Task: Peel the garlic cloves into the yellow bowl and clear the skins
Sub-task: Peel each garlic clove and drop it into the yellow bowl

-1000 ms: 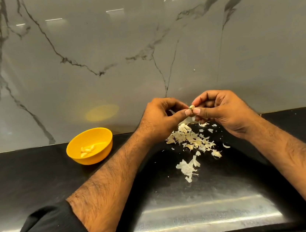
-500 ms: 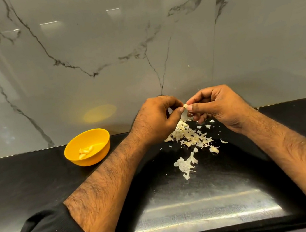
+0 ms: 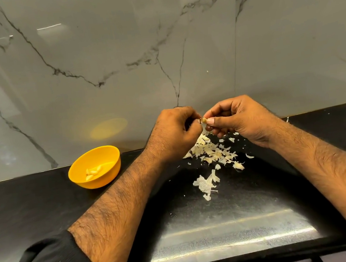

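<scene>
A small garlic clove (image 3: 204,120) is pinched between the fingertips of both hands, held above the counter near the wall. My left hand (image 3: 173,134) grips it from the left with curled fingers. My right hand (image 3: 239,118) pinches it from the right with thumb and forefinger. Directly below lies a heap of pale garlic skins (image 3: 213,154), with a larger scrap of skin (image 3: 206,184) nearer to me. The yellow bowl (image 3: 79,175) stands to the left on the counter and holds several peeled cloves (image 3: 93,173).
The black counter (image 3: 35,204) runs left to right against a grey marble wall (image 3: 115,61). A shiny reflective patch (image 3: 224,240) lies near the counter's front edge. One stray skin (image 3: 287,119) sits by the wall at the right.
Both hands stay together on the clove and have shifted only slightly, while the view has tilted a little. The skin pile and bowl have not moved.
</scene>
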Tool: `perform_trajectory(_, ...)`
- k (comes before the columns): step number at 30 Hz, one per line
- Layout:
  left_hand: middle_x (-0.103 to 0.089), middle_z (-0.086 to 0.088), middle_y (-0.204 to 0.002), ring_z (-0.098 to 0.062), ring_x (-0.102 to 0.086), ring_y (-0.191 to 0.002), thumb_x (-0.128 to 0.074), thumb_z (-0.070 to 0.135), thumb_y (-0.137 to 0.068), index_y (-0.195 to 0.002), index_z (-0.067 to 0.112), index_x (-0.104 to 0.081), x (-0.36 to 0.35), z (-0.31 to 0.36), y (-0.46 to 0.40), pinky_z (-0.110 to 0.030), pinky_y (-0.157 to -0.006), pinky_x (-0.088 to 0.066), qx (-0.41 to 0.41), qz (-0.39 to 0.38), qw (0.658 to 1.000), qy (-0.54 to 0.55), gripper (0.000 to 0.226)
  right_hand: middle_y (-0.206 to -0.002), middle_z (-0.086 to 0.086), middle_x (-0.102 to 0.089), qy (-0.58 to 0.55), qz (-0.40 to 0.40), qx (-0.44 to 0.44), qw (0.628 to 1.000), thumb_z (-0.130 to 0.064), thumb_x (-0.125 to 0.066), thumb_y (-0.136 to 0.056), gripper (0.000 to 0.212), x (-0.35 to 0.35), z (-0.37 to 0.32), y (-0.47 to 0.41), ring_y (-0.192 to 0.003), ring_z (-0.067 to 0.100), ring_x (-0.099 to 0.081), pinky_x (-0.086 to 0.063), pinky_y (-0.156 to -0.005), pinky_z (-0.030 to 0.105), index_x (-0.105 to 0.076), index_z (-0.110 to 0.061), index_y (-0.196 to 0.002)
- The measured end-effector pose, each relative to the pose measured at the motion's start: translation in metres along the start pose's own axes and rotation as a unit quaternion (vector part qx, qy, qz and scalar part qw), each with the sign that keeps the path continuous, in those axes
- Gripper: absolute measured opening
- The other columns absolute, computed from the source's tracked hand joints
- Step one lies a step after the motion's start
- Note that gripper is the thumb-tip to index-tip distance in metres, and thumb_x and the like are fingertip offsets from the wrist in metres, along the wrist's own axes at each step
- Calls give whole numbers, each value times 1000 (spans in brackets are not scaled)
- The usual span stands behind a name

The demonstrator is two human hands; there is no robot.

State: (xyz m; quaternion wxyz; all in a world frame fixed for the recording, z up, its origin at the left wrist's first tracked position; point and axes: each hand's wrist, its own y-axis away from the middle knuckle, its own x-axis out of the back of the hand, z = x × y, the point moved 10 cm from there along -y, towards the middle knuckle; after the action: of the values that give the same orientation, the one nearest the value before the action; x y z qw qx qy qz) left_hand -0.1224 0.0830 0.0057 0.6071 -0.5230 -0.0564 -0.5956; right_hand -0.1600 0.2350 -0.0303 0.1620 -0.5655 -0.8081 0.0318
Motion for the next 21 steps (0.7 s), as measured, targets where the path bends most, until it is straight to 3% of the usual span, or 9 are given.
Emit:
perform_trajectory(6, -70, 1, -75, -16, -66, -63, -67, 17, -101, -95, 16, -75, -2, -11, 0, -37, -60, -62, 44, 8, 996, 75, 9, -93, 19, -78, -16, 12, -9, 1000, -3, -73, -93, 18, 3, 2, -1, -77, 24, -75, -64, -64, 29, -72, 1, -111)
perform_trajectory(10, -74, -5, -80, -11, -68, -59, -69, 16, -102, -98, 12, -75, -3, -14, 1, -29, -60, -61, 71, 2, 989, 131, 8, -96, 17, -79, 1, 1, 8, 1000, -4, -76, -91, 18, 0, -1, 0, -80, 25, -76, -63, -65, 29, -75, -1, -109)
perform_trajectory(21, -75, -8, -80, -11, -68, -58, -68, 13, -102, -97, 9, -74, -5, -14, 3, -28, -61, -62, 87, -15, 984, 156, 8, -96, 16, -78, -3, 3, 16, 1000, -10, -73, -94, 17, 0, -2, -1, -77, 21, -72, -62, -70, 32, -77, -4, -109)
